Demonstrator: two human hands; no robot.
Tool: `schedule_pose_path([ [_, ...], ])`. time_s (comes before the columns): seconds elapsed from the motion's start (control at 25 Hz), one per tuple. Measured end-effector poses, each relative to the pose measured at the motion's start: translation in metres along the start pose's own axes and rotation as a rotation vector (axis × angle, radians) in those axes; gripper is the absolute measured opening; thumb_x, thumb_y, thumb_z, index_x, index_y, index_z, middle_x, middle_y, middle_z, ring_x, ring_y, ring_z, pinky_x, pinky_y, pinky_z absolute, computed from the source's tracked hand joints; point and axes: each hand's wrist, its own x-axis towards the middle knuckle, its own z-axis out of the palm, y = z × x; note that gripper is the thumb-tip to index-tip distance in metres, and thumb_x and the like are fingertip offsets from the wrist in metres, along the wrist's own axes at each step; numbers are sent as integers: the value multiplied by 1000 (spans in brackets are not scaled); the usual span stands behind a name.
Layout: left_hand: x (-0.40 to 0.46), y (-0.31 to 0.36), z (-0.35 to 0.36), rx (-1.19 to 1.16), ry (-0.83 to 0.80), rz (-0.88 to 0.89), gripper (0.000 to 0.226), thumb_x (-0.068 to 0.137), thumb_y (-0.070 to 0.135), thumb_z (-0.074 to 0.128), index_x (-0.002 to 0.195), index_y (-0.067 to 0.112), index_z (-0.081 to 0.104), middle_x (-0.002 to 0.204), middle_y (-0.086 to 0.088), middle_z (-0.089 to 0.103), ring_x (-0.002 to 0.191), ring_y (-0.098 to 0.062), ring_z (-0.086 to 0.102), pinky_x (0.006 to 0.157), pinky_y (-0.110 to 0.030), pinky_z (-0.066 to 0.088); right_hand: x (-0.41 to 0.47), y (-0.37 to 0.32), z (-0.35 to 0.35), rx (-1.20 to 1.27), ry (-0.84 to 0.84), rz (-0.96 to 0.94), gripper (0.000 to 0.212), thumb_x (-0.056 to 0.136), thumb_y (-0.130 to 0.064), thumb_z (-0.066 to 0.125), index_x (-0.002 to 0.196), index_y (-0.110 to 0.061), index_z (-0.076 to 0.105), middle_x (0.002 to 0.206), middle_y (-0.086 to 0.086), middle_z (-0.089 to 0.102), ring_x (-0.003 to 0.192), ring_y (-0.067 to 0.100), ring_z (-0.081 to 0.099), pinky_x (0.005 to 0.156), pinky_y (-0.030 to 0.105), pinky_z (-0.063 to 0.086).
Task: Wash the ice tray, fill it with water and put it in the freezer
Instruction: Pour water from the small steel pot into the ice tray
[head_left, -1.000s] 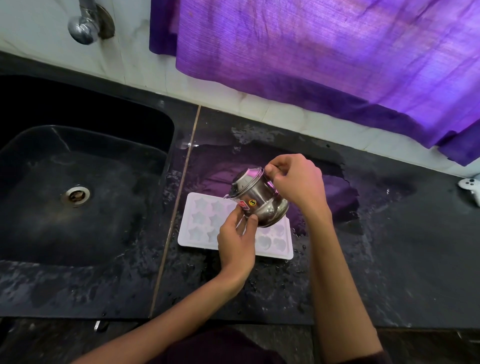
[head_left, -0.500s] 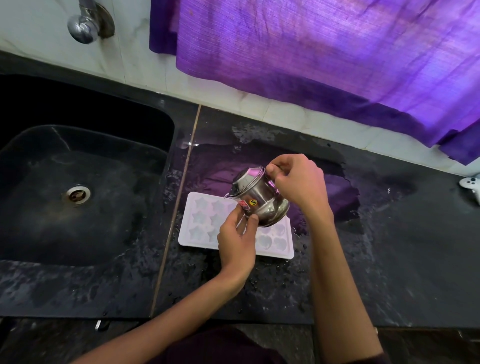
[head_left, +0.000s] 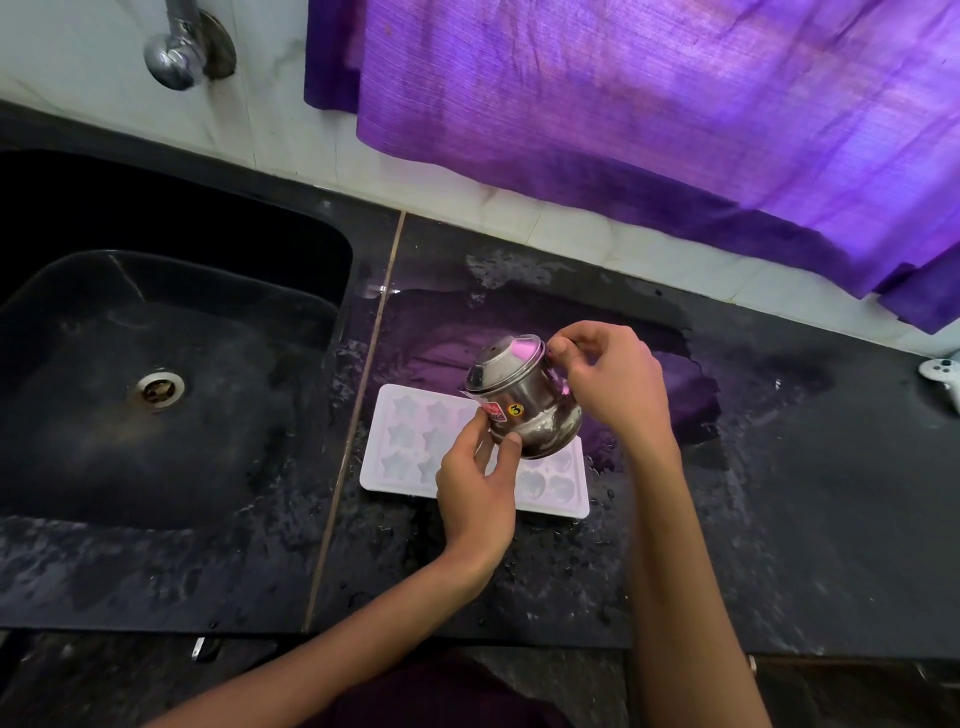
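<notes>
Little has moved since a second ago: both hands hold the pot (head_left: 524, 402) over the tray (head_left: 405, 441) just as they did, the pot tipped the same way with its mouth toward 10 o'clock. Right hand (head_left: 615, 384) sits at the pot's 2 o'clock side, its fingers curled and pinching the rim near the neck. Left hand (head_left: 480, 480) comes up from 6 o'clock, thumb and fingertips pressed against the pot's lower belly, next to a red sticker and a yellow one marked 3. White and flat, the tray lies on the wet black counter (head_left: 779, 519), just right of the seam beside the sink (head_left: 171, 364); star moulds show on its left half, heart moulds at its lower right, and the pot and left hand cover its middle. Whether water is running from the pot I cannot tell. At 11 o'clock a tap (head_left: 176, 57) sticks out of the wall; a purple curtain (head_left: 649, 104) hangs across 12 to 2 o'clock, and a white controller (head_left: 943, 376) lies at the counter's 3 o'clock edge.
</notes>
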Motion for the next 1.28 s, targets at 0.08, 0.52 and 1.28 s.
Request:
schedule_pose_path([
  [0.08, -2, 1, -1, -15, 3, -1, 32, 90, 14, 62, 122, 21, 61, 118, 6, 67, 117, -9, 59, 101, -27, 46, -5, 2, 0, 14, 16, -6, 13, 91, -30, 57, 85, -29, 68, 76, -13, 67, 73, 5, 60, 65, 20, 37],
  [0.52, -19, -2, -10, -40, 42, -39, 28, 86, 17, 68, 114, 20, 64, 113, 3, 69, 112, -11, 62, 101, -37, 48, -23, 1, 4, -13, -15, -22, 12, 90, -34, 58, 88, -30, 70, 84, -13, 68, 83, 8, 61, 67, 23, 38],
  [1.28, -23, -7, -10, -90, 44, -77, 26, 86, 19, 68, 111, 20, 63, 104, 11, 68, 105, -4, 63, 82, -9, 48, -25, -3, 8, -59, -31, -36, 13, 87, -37, 61, 89, -28, 71, 85, -9, 71, 89, 13, 65, 80, 31, 50],
])
